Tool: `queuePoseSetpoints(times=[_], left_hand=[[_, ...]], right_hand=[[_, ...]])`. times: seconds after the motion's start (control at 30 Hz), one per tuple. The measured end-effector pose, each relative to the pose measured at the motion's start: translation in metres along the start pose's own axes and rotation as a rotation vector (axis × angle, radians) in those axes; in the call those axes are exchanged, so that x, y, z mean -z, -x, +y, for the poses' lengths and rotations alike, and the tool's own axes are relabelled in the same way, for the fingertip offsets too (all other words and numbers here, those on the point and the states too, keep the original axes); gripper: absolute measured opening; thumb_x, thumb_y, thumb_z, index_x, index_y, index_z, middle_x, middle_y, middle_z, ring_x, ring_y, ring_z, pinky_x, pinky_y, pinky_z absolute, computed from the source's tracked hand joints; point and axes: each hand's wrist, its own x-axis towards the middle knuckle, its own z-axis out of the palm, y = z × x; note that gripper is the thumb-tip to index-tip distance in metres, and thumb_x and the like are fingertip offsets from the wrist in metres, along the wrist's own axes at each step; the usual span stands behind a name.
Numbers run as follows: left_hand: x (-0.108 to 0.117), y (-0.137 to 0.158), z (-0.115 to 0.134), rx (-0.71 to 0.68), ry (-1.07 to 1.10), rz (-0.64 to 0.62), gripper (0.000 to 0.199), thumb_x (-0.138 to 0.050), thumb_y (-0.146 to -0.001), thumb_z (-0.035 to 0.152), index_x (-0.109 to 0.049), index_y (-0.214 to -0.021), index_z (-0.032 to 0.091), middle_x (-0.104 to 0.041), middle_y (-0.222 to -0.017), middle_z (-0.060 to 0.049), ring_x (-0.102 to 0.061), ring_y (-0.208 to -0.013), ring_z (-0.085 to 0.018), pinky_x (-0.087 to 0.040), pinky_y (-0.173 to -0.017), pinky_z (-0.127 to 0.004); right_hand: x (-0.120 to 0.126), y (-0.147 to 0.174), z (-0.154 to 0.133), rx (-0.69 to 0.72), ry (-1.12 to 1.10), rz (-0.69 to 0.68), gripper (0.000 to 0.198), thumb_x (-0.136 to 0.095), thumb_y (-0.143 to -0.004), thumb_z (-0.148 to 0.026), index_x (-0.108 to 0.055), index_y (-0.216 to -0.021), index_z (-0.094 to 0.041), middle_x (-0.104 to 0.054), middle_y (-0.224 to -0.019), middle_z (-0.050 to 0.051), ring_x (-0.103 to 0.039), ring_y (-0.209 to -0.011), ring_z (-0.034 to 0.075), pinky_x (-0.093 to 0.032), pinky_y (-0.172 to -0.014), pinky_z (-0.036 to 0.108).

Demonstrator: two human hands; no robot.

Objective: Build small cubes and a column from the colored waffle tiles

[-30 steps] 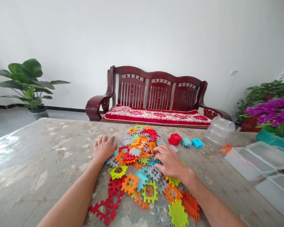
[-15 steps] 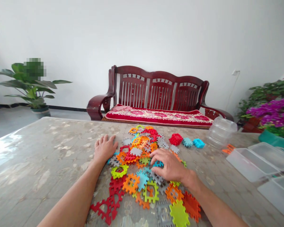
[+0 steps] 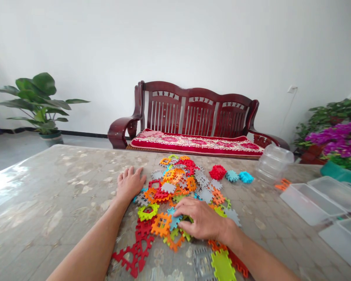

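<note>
My left hand (image 3: 130, 181) lies flat on the table at the left edge of the pile, fingers spread and holding nothing. My right hand (image 3: 200, 216) hovers low over the near part of the pile. Its fingers are curved, with a gap between thumb and index finger. A light blue toothed plastic tile (image 3: 173, 221) lies at those fingertips, and an orange window tile (image 3: 161, 224) just left of it. Lime green pieces beneath my right hand are partly hidden. Close to my left wrist are a lime green ring tile (image 3: 148, 212) and red tiles (image 3: 143, 244).
Right of the pile stand a red stack (image 3: 217, 172) and a blue stack (image 3: 246, 177) of tiles. Clear plastic containers (image 3: 274, 164) and open translucent boxes (image 3: 311, 203) occupy the table's right side. Beyond the table (image 3: 55, 203) is a wooden bench (image 3: 199, 113).
My right hand has moved nearer to me and slightly left, from the middle of the pile to the light blue tile. Grey and orange pieces it covered now show. My left hand stays still.
</note>
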Motion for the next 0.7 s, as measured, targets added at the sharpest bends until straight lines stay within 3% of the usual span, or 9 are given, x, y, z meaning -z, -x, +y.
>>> queuePoseSetpoints(times=[0.2, 0.37, 0.47, 0.57, 0.7], left_hand=[[0.000, 0.000, 0.000, 0.006, 0.002, 0.010, 0.054, -0.034, -0.093, 0.044, -0.052, -0.141, 0.026, -0.047, -0.145, -0.014, -0.038, -0.137, -0.033, -0.029, -0.111, -0.048], [0.000, 0.000, 0.000, 0.005, -0.005, 0.008, 0.055, -0.034, -0.093, 0.044, -0.052, -0.141, 0.025, -0.047, -0.145, -0.014, -0.038, -0.137, -0.033, -0.029, -0.111, -0.047], [0.001, 0.000, 0.000, -0.001, -0.010, 0.011, 0.054, -0.034, -0.093, 0.044, -0.052, -0.141, 0.025, -0.048, -0.145, -0.014, -0.039, -0.137, -0.033, -0.030, -0.111, -0.047], [0.000, 0.001, 0.000, -0.005, -0.016, 0.011, 0.055, -0.034, -0.093, 0.044, -0.052, -0.141, 0.025, -0.048, -0.144, -0.014, -0.039, -0.136, -0.033, -0.030, -0.110, -0.047], [-0.001, 0.000, 0.000, 0.003, -0.012, 0.008, 0.055, -0.033, -0.093, 0.045, -0.052, -0.141, 0.026, -0.047, -0.145, -0.013, -0.038, -0.137, -0.033, -0.030, -0.110, -0.047]], right_hand=[[-0.004, 0.000, 0.013, -0.127, -0.065, 0.227, 0.033, -0.049, -0.078, 0.000, -0.071, -0.089, -0.021, -0.070, -0.098, 0.003, -0.065, -0.092, 0.014, -0.050, -0.084, 0.025], [0.005, 0.000, 0.016, -0.243, -0.036, 0.398, 0.027, -0.050, -0.083, -0.006, -0.071, -0.090, -0.022, -0.071, -0.090, 0.003, -0.066, -0.086, 0.015, -0.050, -0.079, 0.026], [0.009, 0.000, 0.009, -0.192, 0.003, 0.276, 0.022, -0.061, -0.081, -0.014, -0.071, -0.099, -0.022, -0.072, -0.098, 0.003, -0.065, -0.093, 0.017, -0.049, -0.084, 0.029], [0.006, 0.000, 0.003, -0.099, 0.078, 0.116, 0.030, -0.073, -0.077, -0.027, -0.070, -0.107, -0.023, -0.072, -0.107, 0.004, -0.062, -0.102, 0.020, -0.046, -0.093, 0.034], [0.000, -0.002, 0.001, -0.076, 0.132, 0.097, 0.017, -0.068, -0.086, -0.031, -0.072, -0.101, -0.024, -0.072, -0.107, 0.003, -0.062, -0.103, 0.019, -0.045, -0.094, 0.032]])
